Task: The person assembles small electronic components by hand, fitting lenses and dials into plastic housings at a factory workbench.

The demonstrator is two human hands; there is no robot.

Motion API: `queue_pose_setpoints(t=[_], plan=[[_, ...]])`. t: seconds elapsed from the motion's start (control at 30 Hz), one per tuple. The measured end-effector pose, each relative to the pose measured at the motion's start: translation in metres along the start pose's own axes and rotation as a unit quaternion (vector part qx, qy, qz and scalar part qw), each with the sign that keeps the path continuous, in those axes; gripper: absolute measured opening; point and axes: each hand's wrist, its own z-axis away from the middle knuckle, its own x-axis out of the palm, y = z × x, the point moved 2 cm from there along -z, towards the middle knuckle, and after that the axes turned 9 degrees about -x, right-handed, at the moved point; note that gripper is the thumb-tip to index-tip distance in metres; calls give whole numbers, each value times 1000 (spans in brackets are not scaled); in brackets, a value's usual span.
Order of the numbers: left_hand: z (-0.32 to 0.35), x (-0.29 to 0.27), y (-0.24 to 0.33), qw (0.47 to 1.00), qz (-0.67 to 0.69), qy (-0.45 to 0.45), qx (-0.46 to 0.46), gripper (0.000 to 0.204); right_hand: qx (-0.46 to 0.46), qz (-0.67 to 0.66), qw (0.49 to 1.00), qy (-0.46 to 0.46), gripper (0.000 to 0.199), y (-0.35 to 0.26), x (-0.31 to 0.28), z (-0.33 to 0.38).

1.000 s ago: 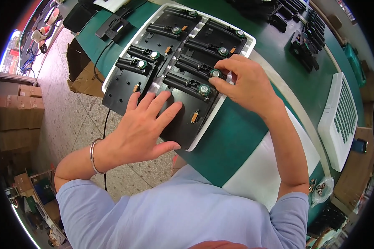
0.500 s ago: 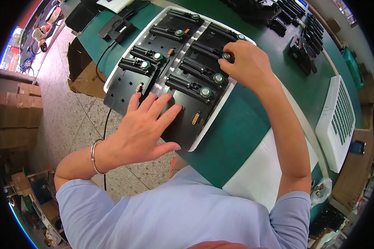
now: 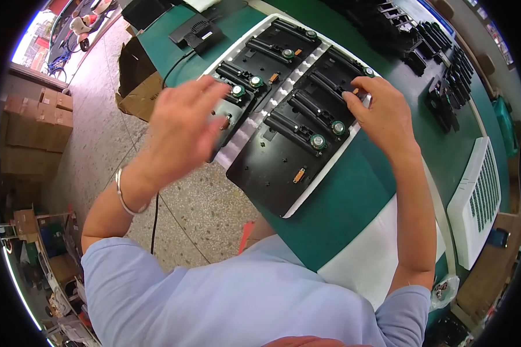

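Note:
Several flat black panels (image 3: 266, 176) lie on a white foam tray (image 3: 317, 199). Black bar-shaped parts (image 3: 286, 127) are set across them, with small round green-rimmed speakers (image 3: 318, 141) at their ends. At the tray's right edge, my right hand (image 3: 385, 110) has its thumb and forefinger bent round the end of one bar (image 3: 326, 84). The small round speaker there is mostly hidden by the fingers. My left hand (image 3: 182, 124), blurred, is lifted over the tray's left edge. Its fingers are stretched out with the thumb apart, and nothing shows in it.
A black adapter-like box (image 3: 202, 36) with a cable sits beyond the tray on the green table (image 3: 353, 191). More black parts (image 3: 446, 87) are piled at the far right. A white slotted panel (image 3: 474, 199) and a white sheet (image 3: 359, 251) lie nearer. Cardboard boxes (image 3: 37, 130) stand at left.
My left hand has come up off the panels and moved left. My right hand stays at the same bar end. The whole view has shifted, so the tray appears farther right and lower.

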Motion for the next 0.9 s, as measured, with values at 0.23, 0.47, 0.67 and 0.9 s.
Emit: queue_pose_setpoints(t=[0.23,0.47,0.67,0.9], plan=[[-4,8,-9,984,20,-91,-155,87,-178,-16,984,-11,26,-49,43,-34],[1,27,4,974,-55,-138,-173,97,-204,8,977,-65,25,-80,80,-52],[9,35,-5,976,-32,-108,-188,98,-198,20,976,-89,25,-82,87,-59],[17,39,-11,982,28,-44,-184,106,-147,35,976,-154,30,-87,84,-67]])
